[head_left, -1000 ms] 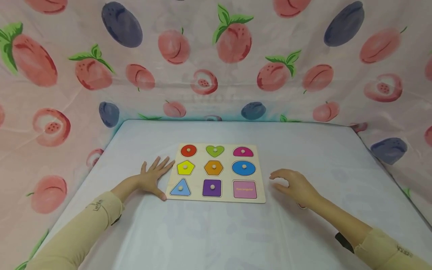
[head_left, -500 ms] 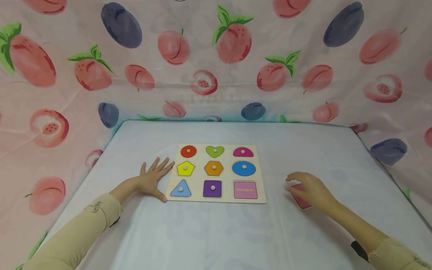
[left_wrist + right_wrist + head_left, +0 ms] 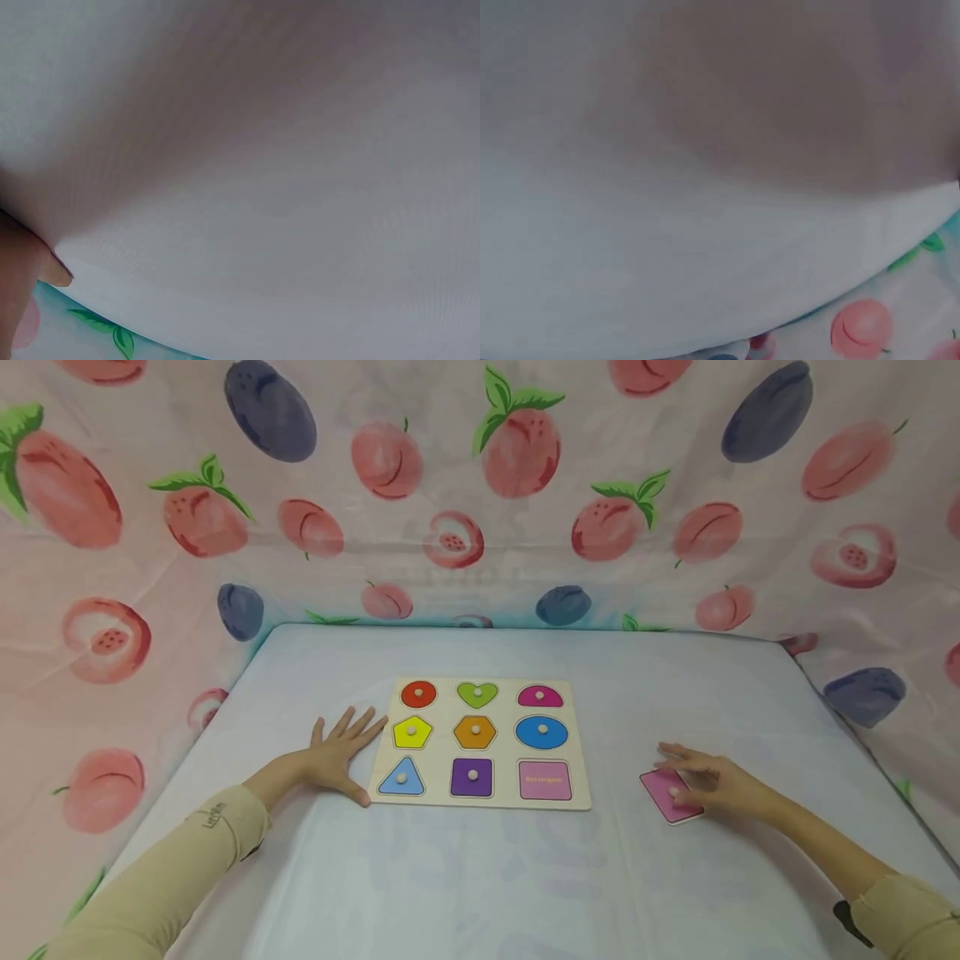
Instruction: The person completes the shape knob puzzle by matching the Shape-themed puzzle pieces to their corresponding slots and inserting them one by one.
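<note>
A pale wooden shape-puzzle board (image 3: 441, 787) lies flat on the table in the head view, with several coloured knobbed pieces in it. Its lower right recess (image 3: 544, 781) shows a printed pink rectangle. My left hand (image 3: 336, 762) is spread at the board's left edge, its fingertips and thumb against that side. To the right of the board, the pink rectangle puzzle piece (image 3: 662, 786) lies tilted on the cloth. Over it is my right hand (image 3: 723, 785), thumb tip beside the small round knob and fingers stretched above, apart from the thumb. In the left wrist view a fingertip (image 3: 56, 270) shows.
White cloth covers the table (image 3: 480, 877). A fruit-printed curtain (image 3: 420, 543) hangs behind it and along both sides. The wrist views show mostly shadowed white cloth, with the table's edge near the bottom.
My right hand has moved right, away from beside the board, to the pink rectangle puzzle piece, now uncovering most of it. The left hand and board have stayed put.
</note>
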Tool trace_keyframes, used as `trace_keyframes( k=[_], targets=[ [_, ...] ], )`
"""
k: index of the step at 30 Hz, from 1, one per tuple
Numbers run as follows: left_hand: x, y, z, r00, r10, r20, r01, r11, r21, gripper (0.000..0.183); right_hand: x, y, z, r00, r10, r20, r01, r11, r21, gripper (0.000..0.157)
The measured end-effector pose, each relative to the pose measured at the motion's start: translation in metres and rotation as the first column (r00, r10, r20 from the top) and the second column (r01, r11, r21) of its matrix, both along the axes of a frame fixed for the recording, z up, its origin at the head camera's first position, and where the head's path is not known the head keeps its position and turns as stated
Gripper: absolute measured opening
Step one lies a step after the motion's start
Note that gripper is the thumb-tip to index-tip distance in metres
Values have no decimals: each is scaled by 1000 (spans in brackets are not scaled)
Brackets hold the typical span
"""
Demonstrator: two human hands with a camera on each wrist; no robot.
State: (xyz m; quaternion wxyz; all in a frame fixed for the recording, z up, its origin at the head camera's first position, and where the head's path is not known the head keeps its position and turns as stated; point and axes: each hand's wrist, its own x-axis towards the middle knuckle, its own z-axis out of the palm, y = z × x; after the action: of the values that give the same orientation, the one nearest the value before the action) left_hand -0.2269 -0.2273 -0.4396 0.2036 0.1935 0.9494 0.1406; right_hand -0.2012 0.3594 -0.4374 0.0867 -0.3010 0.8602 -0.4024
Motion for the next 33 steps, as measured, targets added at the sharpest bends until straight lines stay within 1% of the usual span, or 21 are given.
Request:
trace_keyframes(
  k=[2,5,8,13,17,24,28,33],
  targets=[
    [0,-1,0,1000,-1,-3,1,1000,1,127,-1,2,-5,999,17,50,-16,1000,-27,39],
    [1,0,-1,1000,-3,-12,3,1000,-10,128,-1,4,-10,996,20,86,-15,999,-52,36],
    [2,1,-1,1000,3,-15,-3,1000,-15,128,-2,5,-14,996,20,92,-11,996,-93,30],
    [2,2,1,1000,24,-3,-24,1000,-3,128,-4,7,-17,997,31,69,-21,989,-147,22],
    [2,2,2,1000,26,-5,-26,1000,-13,128,-5,8,-18,996,51,71,-39,987,-156,21],
    [2,2,3,1000,22,-9,-22,1000,-14,128,-6,8,-14,989,95,116,-79,987,-139,22],
    [2,2,5,1000,21,-15,-21,1000,-18,128,-6,7,-12,992,90,85,-79,989,-125,21],
    [4,3,7,1000,9,-9,-9,1000,-17,127,-4,4,-11,994,107,12,-104,987,-126,20]
  ],
)
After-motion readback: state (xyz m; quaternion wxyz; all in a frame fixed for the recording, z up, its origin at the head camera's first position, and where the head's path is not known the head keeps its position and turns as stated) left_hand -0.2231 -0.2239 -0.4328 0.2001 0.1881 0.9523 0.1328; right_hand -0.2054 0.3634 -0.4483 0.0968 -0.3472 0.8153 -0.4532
